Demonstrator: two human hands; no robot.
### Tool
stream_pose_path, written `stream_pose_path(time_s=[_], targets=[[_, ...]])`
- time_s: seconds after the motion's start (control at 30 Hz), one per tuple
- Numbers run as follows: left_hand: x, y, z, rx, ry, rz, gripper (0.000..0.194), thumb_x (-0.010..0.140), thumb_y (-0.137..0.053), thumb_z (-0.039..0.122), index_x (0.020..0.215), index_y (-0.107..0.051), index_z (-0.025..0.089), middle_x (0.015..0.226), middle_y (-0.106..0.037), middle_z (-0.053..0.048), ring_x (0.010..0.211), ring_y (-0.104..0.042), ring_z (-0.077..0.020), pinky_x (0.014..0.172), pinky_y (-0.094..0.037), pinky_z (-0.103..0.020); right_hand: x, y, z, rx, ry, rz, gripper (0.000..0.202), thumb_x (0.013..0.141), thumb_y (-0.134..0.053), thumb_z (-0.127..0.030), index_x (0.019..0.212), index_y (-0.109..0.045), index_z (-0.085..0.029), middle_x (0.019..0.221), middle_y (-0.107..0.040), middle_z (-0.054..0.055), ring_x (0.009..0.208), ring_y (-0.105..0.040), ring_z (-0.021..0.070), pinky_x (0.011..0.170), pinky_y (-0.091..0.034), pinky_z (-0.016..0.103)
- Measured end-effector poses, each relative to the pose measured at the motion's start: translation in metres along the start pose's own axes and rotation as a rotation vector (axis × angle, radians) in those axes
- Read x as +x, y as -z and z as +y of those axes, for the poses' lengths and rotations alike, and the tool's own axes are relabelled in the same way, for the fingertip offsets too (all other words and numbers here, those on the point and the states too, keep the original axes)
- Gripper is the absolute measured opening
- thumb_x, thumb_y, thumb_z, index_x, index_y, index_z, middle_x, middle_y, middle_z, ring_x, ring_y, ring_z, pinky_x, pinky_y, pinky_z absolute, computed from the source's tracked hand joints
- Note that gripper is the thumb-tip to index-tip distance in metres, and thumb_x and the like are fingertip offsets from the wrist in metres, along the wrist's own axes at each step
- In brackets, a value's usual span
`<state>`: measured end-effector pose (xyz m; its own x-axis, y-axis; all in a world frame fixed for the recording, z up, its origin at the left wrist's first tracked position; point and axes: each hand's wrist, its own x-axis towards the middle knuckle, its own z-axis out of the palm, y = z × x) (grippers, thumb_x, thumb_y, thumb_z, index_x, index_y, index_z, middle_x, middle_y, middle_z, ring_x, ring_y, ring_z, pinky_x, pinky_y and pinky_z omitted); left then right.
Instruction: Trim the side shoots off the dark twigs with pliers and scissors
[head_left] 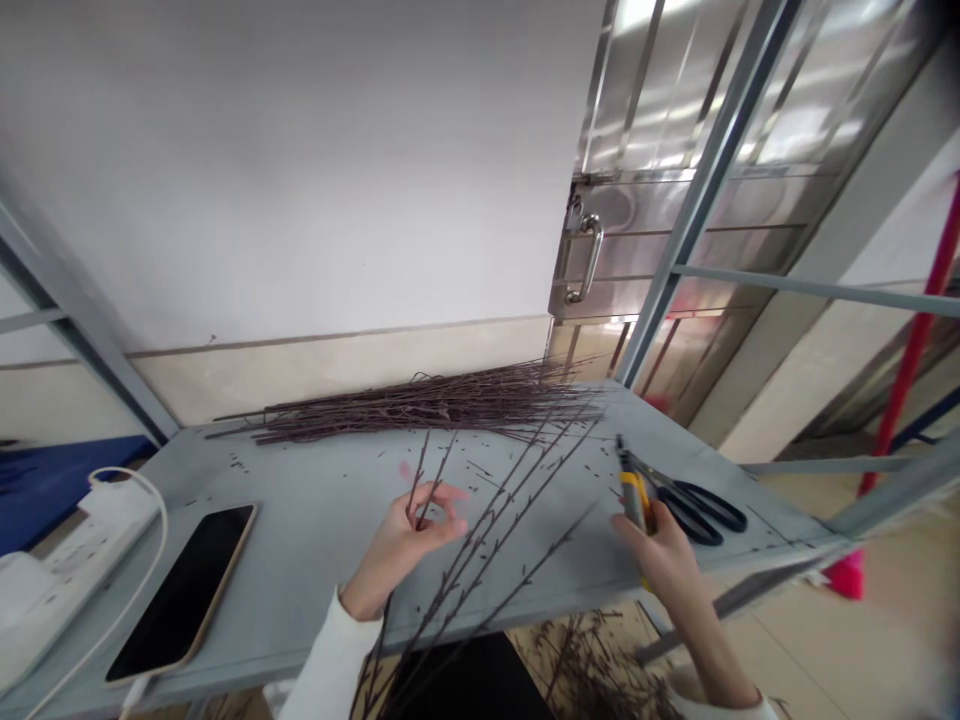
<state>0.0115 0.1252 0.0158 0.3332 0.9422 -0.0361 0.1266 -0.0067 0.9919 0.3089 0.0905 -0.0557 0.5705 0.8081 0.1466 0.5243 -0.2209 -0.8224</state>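
Note:
My left hand point(401, 540) is closed around thin, budded twigs point(421, 468) that stick up between thumb and fingers; their lower ends run down past my wrist. Just right of it, several longer budded branches point(487, 530) slant from my lap up across the table edge. Whether the left hand also grips those, I cannot tell. In my right hand point(667, 560) are yellow-handled cutters point(634, 495), dark tip pointing up and away. Black-handled scissors point(701, 508) lie on the table right beside that hand. Along the table's back lies a large bundle of dark branches point(435, 402).
The grey table point(300, 520) carries scattered bud and twig bits. At left are a phone point(187, 590), a white cable and a power strip point(82, 560). Metal posts point(660, 290) rise at both sides. Twig scraps point(600, 660) litter the floor below.

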Motion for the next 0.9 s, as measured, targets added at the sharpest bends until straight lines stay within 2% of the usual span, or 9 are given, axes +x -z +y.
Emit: stream_pose_path(time_s=[0.13,0.27,0.33,0.43,0.5,0.63,0.7,0.8,0.9], targets=[[-0.001,-0.005,0.003,0.076,0.023,0.007,0.044,0.063,-0.076,0.035,0.101,-0.066,0.018,0.098,-0.058,-0.002,0.045,-0.024,-0.0019,0.044,-0.022,-0.021,0.008,-0.004,-0.013,-0.470,0.078,-0.109,0.036,0.071,-0.051,-0.038,0.101,-0.051,-0.018,0.096,-0.061,0.010,0.081,-0.061,0.0266,0.061,-0.042,0.033],[0.000,-0.010,0.003,0.136,0.064,-0.038,0.044,0.062,-0.077,0.035,0.100,-0.067,0.018,0.102,-0.065,-0.004,0.045,-0.025,-0.0038,0.047,-0.025,-0.022,0.009,-0.018,-0.029,-0.699,0.158,-0.199,0.037,0.074,-0.051,-0.032,0.107,-0.053,-0.015,0.103,-0.062,0.014,0.097,-0.058,0.0310,0.073,-0.043,0.038],[0.001,-0.012,0.000,0.167,0.049,-0.083,0.039,0.062,-0.077,0.035,0.096,-0.069,0.018,0.097,-0.069,-0.003,0.050,-0.039,-0.0066,0.050,-0.028,-0.022,0.010,-0.026,-0.033,-0.738,0.172,-0.210,0.038,0.075,-0.051,-0.032,0.109,-0.053,-0.015,0.103,-0.062,0.014,0.099,-0.057,0.0310,0.076,-0.043,0.039],[0.003,-0.015,-0.005,0.198,0.051,-0.141,0.028,0.065,-0.074,0.032,0.089,-0.071,0.018,0.089,-0.072,-0.004,0.074,-0.058,-0.0161,0.060,-0.035,-0.023,0.014,-0.037,-0.036,-0.765,0.215,-0.192,0.038,0.076,-0.052,-0.032,0.110,-0.054,-0.016,0.105,-0.061,0.015,0.099,-0.056,0.0310,0.076,-0.043,0.040],[0.005,-0.015,-0.008,0.208,0.068,-0.150,0.026,0.067,-0.072,0.031,0.089,-0.071,0.017,0.088,-0.072,-0.005,0.083,-0.061,-0.0194,0.064,-0.037,-0.024,0.018,-0.045,-0.035,-0.769,0.258,-0.187,0.039,0.076,-0.055,-0.037,0.109,-0.056,-0.016,0.105,-0.060,0.015,0.100,-0.056,0.0318,0.076,-0.043,0.041],[0.006,-0.014,-0.011,0.189,0.054,-0.143,0.027,0.070,-0.069,0.033,0.091,-0.070,0.016,0.092,-0.071,-0.006,0.084,-0.061,-0.0194,0.066,-0.040,-0.024,0.029,-0.052,-0.023,-0.663,0.366,-0.149,0.037,0.080,-0.052,-0.044,0.105,-0.059,-0.018,0.103,-0.060,0.014,0.097,-0.056,0.0299,0.079,-0.044,0.043],[0.007,-0.012,-0.012,0.153,0.045,-0.124,0.026,0.069,-0.070,0.034,0.087,-0.070,0.016,0.089,-0.069,-0.005,0.082,-0.060,-0.0182,0.065,-0.041,-0.023,0.037,-0.047,-0.012,-0.534,0.480,-0.201,0.029,0.086,-0.046,-0.039,0.104,-0.059,-0.020,0.100,-0.062,0.011,0.094,-0.057,0.0259,0.082,-0.044,0.041],[0.009,-0.009,-0.015,0.091,0.046,-0.076,0.026,0.067,-0.071,0.036,0.083,-0.067,0.015,0.080,-0.064,-0.002,0.070,-0.056,-0.0142,0.054,-0.038,-0.020,0.054,-0.025,0.012,-0.427,0.606,-0.246,0.026,0.088,-0.040,-0.030,0.102,-0.060,-0.021,0.101,-0.061,0.009,0.098,-0.056,0.0228,0.090,-0.043,0.038],[0.010,-0.007,-0.018,0.021,0.055,-0.026,0.029,0.065,-0.072,0.038,0.083,-0.065,0.015,0.075,-0.058,0.001,0.051,-0.045,-0.0073,0.041,-0.028,-0.018,0.070,0.003,0.043,-0.531,0.544,-0.050,0.029,0.085,-0.040,-0.029,0.103,-0.060,-0.017,0.105,-0.059,0.014,0.103,-0.054,0.0274,0.092,-0.041,0.042]])
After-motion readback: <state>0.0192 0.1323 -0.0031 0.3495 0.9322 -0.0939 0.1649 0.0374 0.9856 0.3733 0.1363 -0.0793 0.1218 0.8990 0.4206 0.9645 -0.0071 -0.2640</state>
